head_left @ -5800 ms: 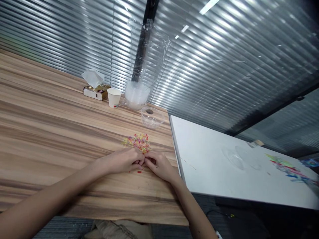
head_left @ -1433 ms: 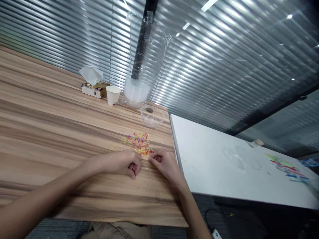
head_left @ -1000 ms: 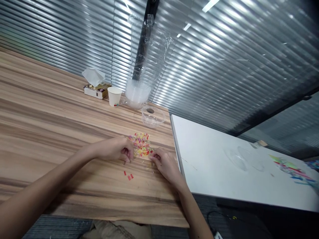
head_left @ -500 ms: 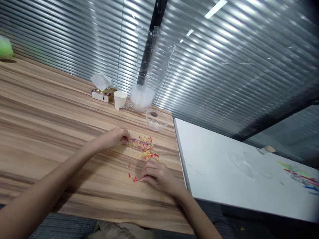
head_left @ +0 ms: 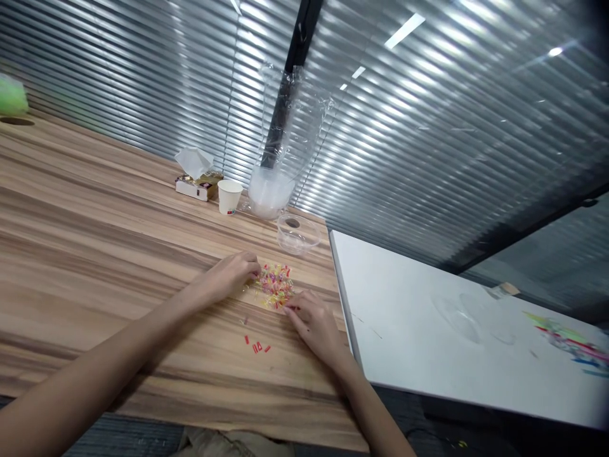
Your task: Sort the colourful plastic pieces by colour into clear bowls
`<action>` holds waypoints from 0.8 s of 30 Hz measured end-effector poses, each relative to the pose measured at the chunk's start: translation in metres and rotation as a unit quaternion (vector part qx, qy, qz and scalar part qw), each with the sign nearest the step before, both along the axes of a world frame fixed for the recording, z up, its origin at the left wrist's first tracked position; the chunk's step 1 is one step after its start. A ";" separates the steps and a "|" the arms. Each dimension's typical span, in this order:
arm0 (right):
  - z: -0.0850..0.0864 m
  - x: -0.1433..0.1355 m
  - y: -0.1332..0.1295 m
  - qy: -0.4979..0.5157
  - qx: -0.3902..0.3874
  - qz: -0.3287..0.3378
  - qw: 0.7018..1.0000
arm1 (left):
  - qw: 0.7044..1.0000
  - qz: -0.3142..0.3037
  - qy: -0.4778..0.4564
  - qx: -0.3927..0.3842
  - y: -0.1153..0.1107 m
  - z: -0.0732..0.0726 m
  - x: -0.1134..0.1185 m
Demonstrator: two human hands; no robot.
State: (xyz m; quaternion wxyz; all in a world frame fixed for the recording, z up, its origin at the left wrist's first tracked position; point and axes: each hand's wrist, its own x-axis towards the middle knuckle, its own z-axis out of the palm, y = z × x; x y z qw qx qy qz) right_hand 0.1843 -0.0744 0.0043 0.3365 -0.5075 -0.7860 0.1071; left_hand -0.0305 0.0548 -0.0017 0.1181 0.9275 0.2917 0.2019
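The desk (head_left: 118, 235) reached on the right to the white table (head_left: 428, 317). My left hand (head_left: 240, 270) was at the left edge of the pile (head_left: 276, 284), my right hand (head_left: 311, 320) at its near right; whether either's fingertips were together, I cannot tell. The pile lay toward the desk's right edge. The red pieces (head_left: 257, 347) sat nearer the front edge, with bare wood around them.

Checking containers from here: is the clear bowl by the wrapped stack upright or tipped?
Upright. The clear bowl stands on the wooden table, wide rim facing up and narrower base down.
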 end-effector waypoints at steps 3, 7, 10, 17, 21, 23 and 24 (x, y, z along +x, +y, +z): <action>-0.004 0.004 0.005 0.008 -0.005 -0.044 0.999 | 0.999 0.003 0.023 0.023 0.002 -0.003 0.000; -0.006 0.003 0.008 -0.003 -0.034 -0.047 0.998 | 0.999 0.001 0.026 0.027 0.004 -0.005 -0.001; -0.006 0.000 0.009 -0.010 -0.041 -0.042 0.998 | 0.999 0.006 0.032 0.027 0.004 -0.004 -0.001; -0.007 -0.006 0.012 -0.014 -0.030 -0.041 0.999 | 0.999 0.005 0.040 0.009 0.005 -0.007 -0.002; -0.008 -0.007 0.014 -0.026 -0.031 -0.042 0.998 | 1.000 0.001 0.018 0.000 -0.001 -0.005 0.001; -0.009 -0.007 0.015 -0.025 -0.030 -0.038 0.999 | 0.999 -0.020 -0.018 -0.026 -0.009 0.000 0.005; -0.009 -0.007 0.015 -0.025 -0.031 -0.034 0.999 | 0.997 -0.038 -0.040 -0.048 -0.014 0.003 0.008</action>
